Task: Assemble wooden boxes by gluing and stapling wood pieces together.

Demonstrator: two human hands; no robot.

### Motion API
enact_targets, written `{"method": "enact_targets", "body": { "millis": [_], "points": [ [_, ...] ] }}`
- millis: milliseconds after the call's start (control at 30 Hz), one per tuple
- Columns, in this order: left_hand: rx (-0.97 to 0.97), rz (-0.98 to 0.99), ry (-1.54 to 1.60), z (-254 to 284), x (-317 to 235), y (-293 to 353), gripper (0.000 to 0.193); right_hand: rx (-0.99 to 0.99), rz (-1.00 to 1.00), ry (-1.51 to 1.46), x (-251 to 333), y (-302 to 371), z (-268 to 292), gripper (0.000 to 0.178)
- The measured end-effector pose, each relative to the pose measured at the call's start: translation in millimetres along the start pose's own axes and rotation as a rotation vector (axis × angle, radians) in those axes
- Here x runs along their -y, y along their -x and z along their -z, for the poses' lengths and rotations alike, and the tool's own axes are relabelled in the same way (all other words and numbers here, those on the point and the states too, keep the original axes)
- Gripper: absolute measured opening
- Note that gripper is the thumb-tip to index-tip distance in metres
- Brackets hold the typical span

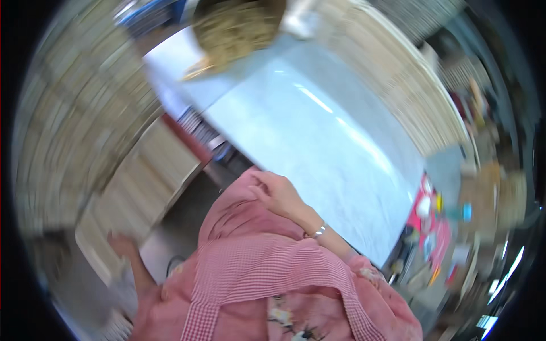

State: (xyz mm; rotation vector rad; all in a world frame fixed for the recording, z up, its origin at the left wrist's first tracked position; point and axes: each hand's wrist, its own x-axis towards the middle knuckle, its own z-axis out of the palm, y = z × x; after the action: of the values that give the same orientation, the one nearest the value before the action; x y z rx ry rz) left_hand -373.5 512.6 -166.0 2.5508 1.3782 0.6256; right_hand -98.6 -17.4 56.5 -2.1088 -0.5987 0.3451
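My left hand [124, 245] is low on the left, at the near end of a pale, flat stack of boards or sheets [145, 179]. Motion smears its fingers, so I cannot make out whether they grip the stack. My right hand [277, 194] lies over my knee on the pink cloth [239, 213] of my clothing, beside the table edge. Its fingers are curled in, and what they may hold is hidden. A silver bracelet [317, 231] circles that wrist. A pink checked apron [256, 264] covers my lap.
A shiny pale-blue tabletop [301, 148] stretches ahead. On its far side stands a dark round container [236, 31] of yellowish-brown material. Tall pale stacks [85, 113] rise at left, with another stack [392, 74] along the far right. Small items and a blue-capped bottle [458, 212] clutter the right.
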Motion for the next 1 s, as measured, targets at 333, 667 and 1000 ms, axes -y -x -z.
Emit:
{"method": "enact_targets", "body": {
  "millis": [333, 667, 1000],
  "points": [
    [0.570, -0.043, 0.677, 28.8, -365.9, -11.1, 0.025, -0.600, -0.346, 0.129, -113.5, 84.2, 164.5, 0.032],
    [0.925, -0.058, 1.112, 12.2, -560.6, 67.1, 0.022, -0.961, -0.354, 0.916, -152.3, 126.2, 448.6, 0.049],
    [1.048, -0.041, 1.195, 23.4, -623.3, 90.7, 0.027, -1.257, -1.134, 0.640, -199.8, 155.7, 631.9, 0.056]
  ]
}}
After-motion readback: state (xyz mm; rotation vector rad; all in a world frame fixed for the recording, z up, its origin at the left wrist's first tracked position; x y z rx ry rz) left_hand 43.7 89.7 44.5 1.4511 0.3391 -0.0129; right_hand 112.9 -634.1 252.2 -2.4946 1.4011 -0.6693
